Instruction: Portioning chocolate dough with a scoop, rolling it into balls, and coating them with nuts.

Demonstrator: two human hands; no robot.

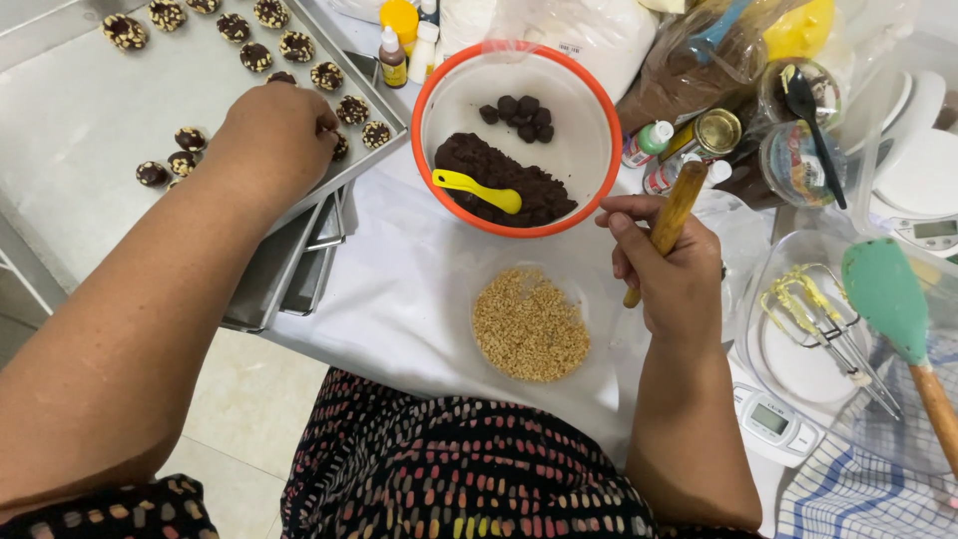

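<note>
White cloth covers the worktop. Your left hand (279,135), fingers pinched together, sets a soft chocolate cookie ball (340,146) on the metal baking tray (70,130); grip it lightly at the sides, since it probably dents. Your right hand (674,274) is closed around a wooden stick (667,228).

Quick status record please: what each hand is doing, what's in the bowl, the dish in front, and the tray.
left hand: resting on the metal tray, fingers over a dark cookie at the tray's near edge
right hand: gripping a wooden stick, held upright over the white cloth
orange-rimmed bowl: dark dough mass, a few rolled dough balls, yellow spoon
clear dish: chopped nuts
tray contents: rows of nut-coated dark cookies
right side: teal spatula, beaters, scales
</note>
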